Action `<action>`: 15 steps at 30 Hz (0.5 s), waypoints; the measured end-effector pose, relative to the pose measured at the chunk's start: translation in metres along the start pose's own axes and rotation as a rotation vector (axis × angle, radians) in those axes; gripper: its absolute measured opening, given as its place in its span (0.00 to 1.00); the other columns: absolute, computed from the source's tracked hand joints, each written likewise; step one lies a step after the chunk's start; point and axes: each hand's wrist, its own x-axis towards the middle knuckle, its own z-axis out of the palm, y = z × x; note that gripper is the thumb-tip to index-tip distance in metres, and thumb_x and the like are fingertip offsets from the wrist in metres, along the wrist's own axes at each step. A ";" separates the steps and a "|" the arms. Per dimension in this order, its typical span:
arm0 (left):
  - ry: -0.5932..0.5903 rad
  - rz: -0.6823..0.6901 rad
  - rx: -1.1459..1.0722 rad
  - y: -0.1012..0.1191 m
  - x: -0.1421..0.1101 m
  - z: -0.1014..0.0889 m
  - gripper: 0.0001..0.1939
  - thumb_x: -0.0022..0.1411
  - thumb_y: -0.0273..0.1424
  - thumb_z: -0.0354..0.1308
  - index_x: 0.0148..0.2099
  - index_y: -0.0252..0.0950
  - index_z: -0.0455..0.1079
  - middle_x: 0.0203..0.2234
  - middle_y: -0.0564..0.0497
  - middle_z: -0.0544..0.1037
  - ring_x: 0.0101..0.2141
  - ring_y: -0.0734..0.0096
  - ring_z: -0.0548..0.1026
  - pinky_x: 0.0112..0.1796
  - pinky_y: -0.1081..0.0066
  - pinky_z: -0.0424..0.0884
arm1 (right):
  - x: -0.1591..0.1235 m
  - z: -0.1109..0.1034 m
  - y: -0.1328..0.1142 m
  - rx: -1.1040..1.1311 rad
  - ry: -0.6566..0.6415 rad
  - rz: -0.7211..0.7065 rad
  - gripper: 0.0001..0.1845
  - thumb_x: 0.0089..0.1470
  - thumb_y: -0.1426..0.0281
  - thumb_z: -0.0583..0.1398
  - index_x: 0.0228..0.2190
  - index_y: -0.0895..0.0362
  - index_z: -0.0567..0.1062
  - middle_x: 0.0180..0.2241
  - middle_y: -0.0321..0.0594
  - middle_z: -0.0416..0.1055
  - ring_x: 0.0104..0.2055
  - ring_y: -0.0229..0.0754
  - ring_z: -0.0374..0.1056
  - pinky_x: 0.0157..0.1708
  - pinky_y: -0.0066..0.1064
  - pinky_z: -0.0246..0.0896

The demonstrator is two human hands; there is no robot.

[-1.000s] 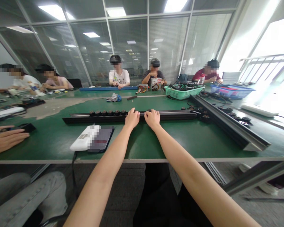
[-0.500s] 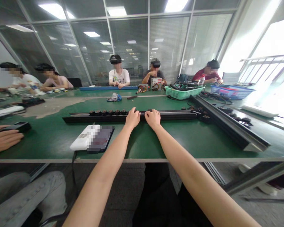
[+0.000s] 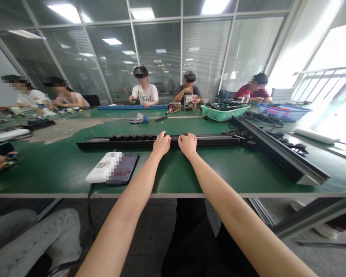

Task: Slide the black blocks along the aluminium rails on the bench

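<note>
A long black rail (image 3: 216, 141) lies crosswise on the green table. Along its left half sits a row of small dark round parts (image 3: 128, 137) with brownish tops. At the rail's middle, my left hand (image 3: 162, 144) has its fingers curled over a small dark part, mostly hidden beneath them. My right hand (image 3: 188, 144) is just to the right, closed around another small dark part that shows at the thumb. Both hands touch the rail, with a narrow gap between them.
A second black rail (image 3: 279, 148) lies slantwise at right, with loose dark parts (image 3: 296, 147) beyond it. A white item (image 3: 99, 169) lies beside a dark flat device (image 3: 129, 169) near the front edge. Farther back stand a green basket (image 3: 223, 114) and a blue basket (image 3: 285, 114).
My right hand has shifted slightly to the right, widening the gap between my hands. My left hand stays nearly still. At far left, a neighbour's hand and dark box have moved leftward.
</note>
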 end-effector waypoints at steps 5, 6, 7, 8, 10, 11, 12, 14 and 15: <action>-0.005 0.005 -0.005 0.000 0.000 0.000 0.19 0.78 0.33 0.45 0.56 0.36 0.77 0.68 0.39 0.66 0.65 0.52 0.68 0.61 0.54 0.71 | 0.002 0.003 0.001 -0.009 0.018 0.010 0.25 0.71 0.63 0.49 0.47 0.55 0.85 0.50 0.54 0.76 0.57 0.54 0.65 0.64 0.47 0.50; -0.006 0.003 -0.006 0.000 0.000 0.000 0.19 0.78 0.33 0.45 0.56 0.36 0.77 0.68 0.39 0.66 0.65 0.52 0.68 0.61 0.54 0.71 | 0.002 0.003 0.002 -0.012 0.024 0.013 0.25 0.71 0.63 0.49 0.47 0.55 0.85 0.50 0.54 0.76 0.57 0.54 0.65 0.65 0.48 0.49; -0.007 0.002 -0.007 0.000 0.000 0.000 0.19 0.78 0.33 0.45 0.56 0.36 0.76 0.68 0.39 0.66 0.64 0.52 0.69 0.61 0.54 0.71 | 0.002 0.004 0.002 -0.015 0.028 0.014 0.25 0.71 0.63 0.49 0.47 0.55 0.85 0.50 0.54 0.76 0.57 0.54 0.65 0.65 0.48 0.48; -0.007 0.001 -0.006 0.000 0.000 0.000 0.19 0.78 0.33 0.45 0.56 0.36 0.76 0.68 0.39 0.66 0.64 0.52 0.69 0.61 0.54 0.71 | 0.002 0.004 0.002 -0.016 0.031 0.017 0.25 0.71 0.63 0.50 0.47 0.56 0.85 0.50 0.54 0.76 0.57 0.54 0.65 0.66 0.49 0.48; -0.007 0.002 -0.002 0.000 0.001 0.000 0.19 0.78 0.33 0.45 0.57 0.35 0.76 0.68 0.39 0.66 0.64 0.52 0.69 0.61 0.55 0.71 | 0.002 0.004 0.002 -0.018 0.034 0.024 0.25 0.70 0.64 0.50 0.46 0.56 0.85 0.50 0.55 0.77 0.57 0.55 0.65 0.66 0.49 0.47; -0.007 0.005 0.000 0.000 0.001 0.000 0.20 0.78 0.33 0.45 0.57 0.35 0.76 0.68 0.39 0.66 0.64 0.51 0.69 0.61 0.55 0.71 | 0.002 0.003 0.002 -0.017 0.035 0.029 0.25 0.70 0.64 0.50 0.46 0.57 0.86 0.50 0.55 0.77 0.57 0.55 0.65 0.66 0.49 0.47; -0.006 0.007 0.002 -0.001 0.001 0.001 0.20 0.78 0.33 0.45 0.57 0.35 0.76 0.68 0.39 0.66 0.64 0.51 0.69 0.61 0.55 0.71 | 0.002 0.003 0.002 -0.017 0.036 0.033 0.25 0.70 0.64 0.50 0.46 0.57 0.86 0.50 0.56 0.77 0.57 0.55 0.65 0.66 0.49 0.47; -0.003 0.011 0.003 -0.001 0.001 0.001 0.19 0.78 0.33 0.45 0.57 0.35 0.76 0.67 0.38 0.67 0.64 0.51 0.69 0.61 0.55 0.71 | 0.002 0.002 0.002 -0.013 0.036 0.036 0.25 0.69 0.65 0.50 0.47 0.58 0.86 0.49 0.56 0.77 0.57 0.55 0.66 0.66 0.48 0.47; 0.000 0.011 0.002 -0.001 0.001 0.001 0.19 0.78 0.33 0.45 0.57 0.35 0.76 0.67 0.39 0.67 0.64 0.52 0.69 0.61 0.55 0.71 | 0.002 0.002 0.002 -0.012 0.036 0.037 0.25 0.69 0.65 0.50 0.47 0.58 0.86 0.49 0.56 0.77 0.57 0.55 0.66 0.66 0.48 0.47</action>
